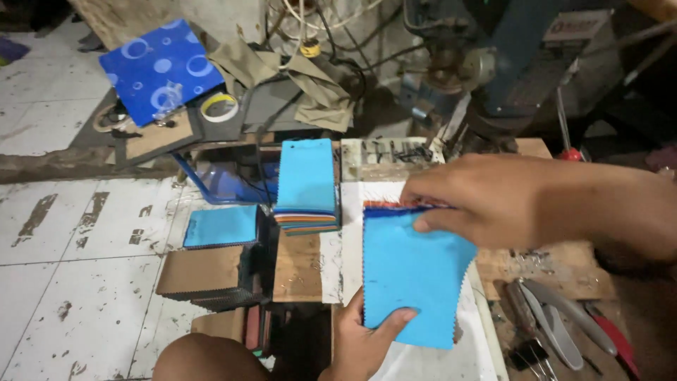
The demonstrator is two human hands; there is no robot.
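My right hand [479,197] pinches the top edge of a light blue fabric swatch stack [412,271] with zigzag-cut edges, where orange and dark blue layers show. My left hand [363,335] grips the same stack at its lower left corner, thumb on top. The stack lies over a white sheet [349,233] on a wooden board [296,268]. Just left of it stands a taller pile of coloured swatches [307,187] with a light blue one on top.
Another blue swatch [222,226] and brown cardboard pieces [201,271] sit at the left over a tiled floor. Scissors and pliers [564,321] lie at the right. A blue patterned board [166,67], a tape roll [219,107] and a machine [486,63] stand behind.
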